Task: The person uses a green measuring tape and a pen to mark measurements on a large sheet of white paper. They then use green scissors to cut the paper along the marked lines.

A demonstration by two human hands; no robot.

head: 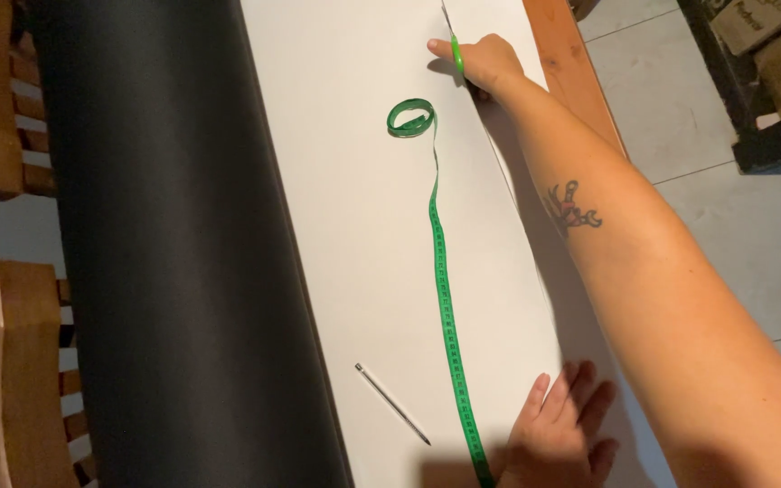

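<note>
My right hand (pixel 485 61) reaches far up the table and grips green-handled scissors (pixel 456 54), whose blades cut along a line in a large white sheet (pixel 363 226). My left hand (pixel 560 429) lies flat with fingers spread on the near part of the sheet, pressing it down. A green measuring tape (pixel 445 298) runs lengthwise down the sheet, its far end coiled in a loop (pixel 410 117) and its near end passing just left of my left hand. A thin white pencil (pixel 392 403) rests on the sheet left of the tape.
A wide black roll or sheet (pixel 174 244) lies beside the white one on the left. Wooden chairs (pixel 20 361) stand at the far left. The wooden table edge (pixel 571 63) shows at the top right, with grey floor tiles (pixel 734 217) and boxes on a dark shelf (pixel 770 54) beyond.
</note>
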